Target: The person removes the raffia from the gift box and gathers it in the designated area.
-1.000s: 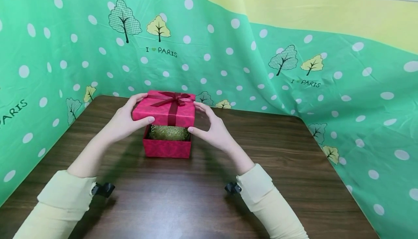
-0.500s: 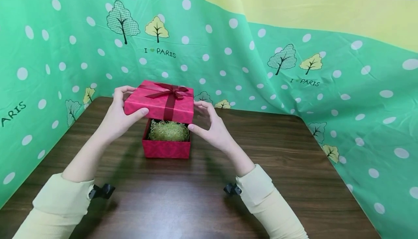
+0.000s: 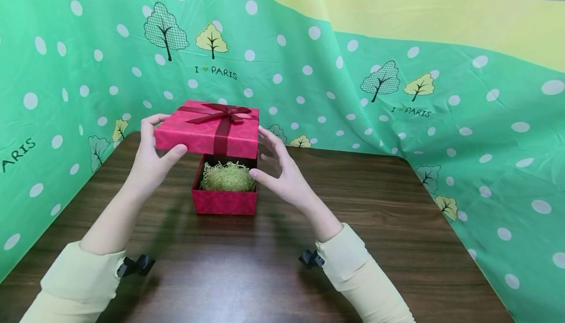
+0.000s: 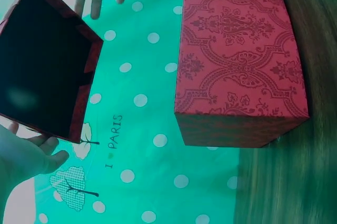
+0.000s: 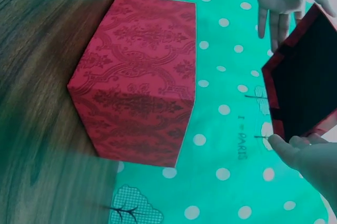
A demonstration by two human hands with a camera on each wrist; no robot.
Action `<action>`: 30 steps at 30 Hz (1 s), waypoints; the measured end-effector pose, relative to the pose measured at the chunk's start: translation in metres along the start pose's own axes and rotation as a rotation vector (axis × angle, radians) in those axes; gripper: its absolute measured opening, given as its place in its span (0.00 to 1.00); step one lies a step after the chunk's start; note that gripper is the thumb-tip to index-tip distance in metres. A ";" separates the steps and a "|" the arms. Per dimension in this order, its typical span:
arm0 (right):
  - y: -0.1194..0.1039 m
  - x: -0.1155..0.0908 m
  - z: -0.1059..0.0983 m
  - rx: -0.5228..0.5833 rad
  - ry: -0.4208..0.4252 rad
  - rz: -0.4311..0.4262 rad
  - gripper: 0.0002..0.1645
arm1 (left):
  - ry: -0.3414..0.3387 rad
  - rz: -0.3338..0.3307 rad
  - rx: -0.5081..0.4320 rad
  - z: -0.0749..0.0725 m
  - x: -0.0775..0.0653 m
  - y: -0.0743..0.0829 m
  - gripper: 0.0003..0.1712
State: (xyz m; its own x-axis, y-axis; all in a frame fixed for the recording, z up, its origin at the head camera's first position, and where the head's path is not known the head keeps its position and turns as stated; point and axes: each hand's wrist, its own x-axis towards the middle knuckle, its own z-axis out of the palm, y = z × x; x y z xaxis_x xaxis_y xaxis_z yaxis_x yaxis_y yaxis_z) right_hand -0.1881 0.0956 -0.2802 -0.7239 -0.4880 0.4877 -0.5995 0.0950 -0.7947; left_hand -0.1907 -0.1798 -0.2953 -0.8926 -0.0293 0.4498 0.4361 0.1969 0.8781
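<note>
A pink-red gift box lid (image 3: 203,134) with a dark red ribbon bow is raised and tilted above the box. My left hand (image 3: 145,163) grips it at its left side, thumb at the front and fingers behind. My right hand (image 3: 287,175) is spread beside the lid's right edge, its fingertips close to that edge and its thumb in front of the box's right rim. Below stands the patterned gift box (image 3: 225,201), its top showing green shredded paper (image 3: 228,176). The left wrist view shows the lid's dark inside (image 4: 42,61).
The box stands on a dark wooden table (image 3: 375,225). Behind and beside the table hangs a green cloth (image 3: 304,77) with white dots and tree prints. Small black cameras (image 3: 136,265) sit at both cuffs.
The lid has risen and shifted left with my left hand, showing more of the green shredded paper. My right hand has stayed near the box's right side, its fingers spreading wider.
</note>
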 end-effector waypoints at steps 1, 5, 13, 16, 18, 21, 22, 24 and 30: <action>-0.001 0.000 0.000 0.002 0.000 0.000 0.46 | -0.007 0.012 -0.032 -0.001 -0.001 0.000 0.35; -0.004 0.002 0.003 0.007 0.003 -0.005 0.46 | -0.030 0.063 -0.143 -0.004 -0.005 -0.001 0.37; -0.012 0.010 0.016 0.033 -0.008 -0.013 0.48 | -0.039 0.127 -0.222 -0.020 -0.013 0.002 0.40; -0.012 0.013 0.021 0.038 -0.021 0.001 0.48 | -0.008 0.119 -0.178 -0.028 -0.016 0.004 0.41; -0.011 0.014 0.024 0.044 -0.028 0.017 0.48 | 0.014 0.123 -0.105 -0.034 -0.017 0.006 0.40; -0.002 0.016 0.028 0.054 -0.024 0.044 0.49 | 0.026 0.130 -0.021 -0.041 -0.016 0.007 0.40; 0.002 0.017 0.030 0.059 -0.023 0.047 0.49 | 0.028 0.133 0.019 -0.044 -0.016 0.008 0.40; 0.009 0.019 0.033 0.070 -0.020 0.044 0.48 | 0.034 0.139 0.067 -0.048 -0.015 0.007 0.40; 0.020 0.023 0.046 0.126 -0.018 0.028 0.47 | 0.027 0.177 0.046 -0.059 -0.015 0.002 0.39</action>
State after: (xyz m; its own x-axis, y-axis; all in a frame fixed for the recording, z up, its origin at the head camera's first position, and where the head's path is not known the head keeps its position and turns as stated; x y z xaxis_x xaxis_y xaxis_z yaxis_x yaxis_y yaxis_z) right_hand -0.2008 0.0462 -0.3012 -0.7327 -0.5025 0.4590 -0.5309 0.0000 -0.8474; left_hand -0.1701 -0.2363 -0.2906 -0.7989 -0.0160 0.6013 0.5797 0.2463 0.7767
